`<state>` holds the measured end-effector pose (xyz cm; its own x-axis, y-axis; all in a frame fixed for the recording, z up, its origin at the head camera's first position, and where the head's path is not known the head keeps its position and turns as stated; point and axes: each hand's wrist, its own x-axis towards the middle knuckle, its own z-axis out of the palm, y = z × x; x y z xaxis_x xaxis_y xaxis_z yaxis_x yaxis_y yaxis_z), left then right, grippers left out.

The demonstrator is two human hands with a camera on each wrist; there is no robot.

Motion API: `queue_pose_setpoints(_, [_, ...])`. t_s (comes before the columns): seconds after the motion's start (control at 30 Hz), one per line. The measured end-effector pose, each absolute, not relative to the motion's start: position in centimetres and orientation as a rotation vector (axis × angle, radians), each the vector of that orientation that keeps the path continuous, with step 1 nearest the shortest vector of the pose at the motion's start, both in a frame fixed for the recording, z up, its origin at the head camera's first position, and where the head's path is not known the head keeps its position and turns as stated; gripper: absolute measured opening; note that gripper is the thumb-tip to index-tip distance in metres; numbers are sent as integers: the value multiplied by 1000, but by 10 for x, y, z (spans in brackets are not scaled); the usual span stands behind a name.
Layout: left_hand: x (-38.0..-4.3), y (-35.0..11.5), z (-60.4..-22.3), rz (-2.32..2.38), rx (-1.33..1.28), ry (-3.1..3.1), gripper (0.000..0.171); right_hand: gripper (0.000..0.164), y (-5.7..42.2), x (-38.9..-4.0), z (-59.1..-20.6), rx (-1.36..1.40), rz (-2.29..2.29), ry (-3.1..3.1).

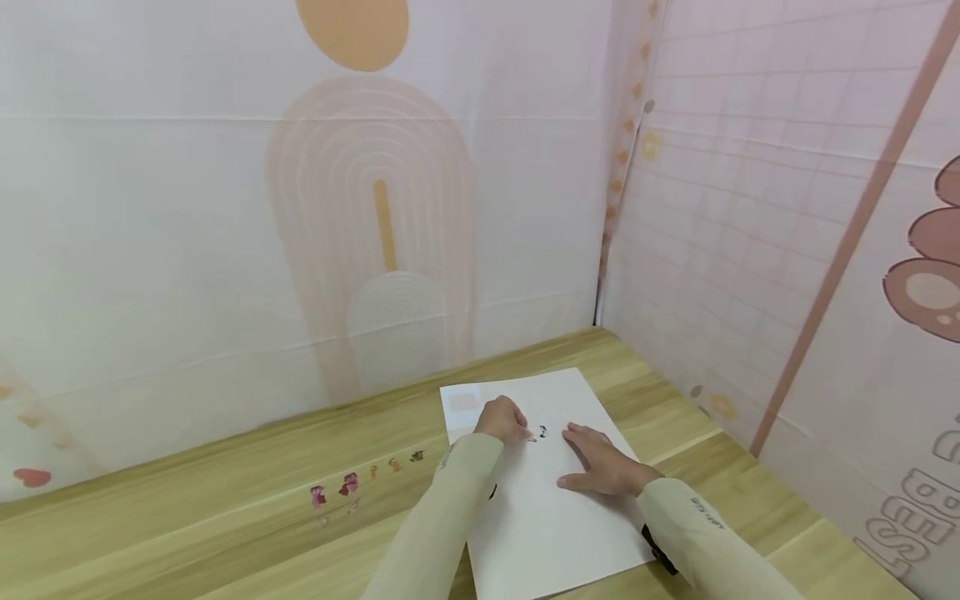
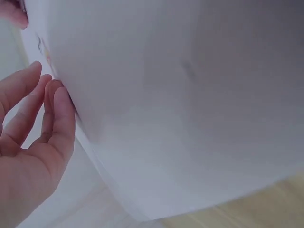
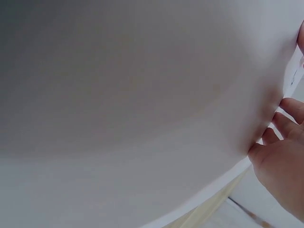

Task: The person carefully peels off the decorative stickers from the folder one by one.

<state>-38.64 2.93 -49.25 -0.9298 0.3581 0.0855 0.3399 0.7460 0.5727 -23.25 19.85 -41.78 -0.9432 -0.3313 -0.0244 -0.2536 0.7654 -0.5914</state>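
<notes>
The paper [image 1: 558,542] was shown as white, matt and smooth, with soft shading across its surface in both wrist views. Under the paper, the table [image 1: 187,533] was faced in smooth, pale wood grain with a faint sheen; whether solid wood or a wood-look covering was used could not be told. Behind the paper, a wall hanging [image 1: 187,208] of thin, matt, cloth-like material was lined with creases. To the paper's right, a second hanging [image 1: 720,233] was similarly matt and creased. Over the paper's near part, the left sleeve [image 1: 438,521] and right sleeve [image 1: 705,533] were made of matt cloth.
</notes>
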Motion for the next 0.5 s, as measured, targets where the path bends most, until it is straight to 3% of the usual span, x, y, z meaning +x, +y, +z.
queue_pose_setpoints(0.23, [-311,24,-402,694,478,2979,10,76,188,-233,-416,-458,-889,2825])
queue_pose_setpoints(0.5, [-307,25,-397,561,490,3045,12,76,187,-237,-417,-474,-862,2831])
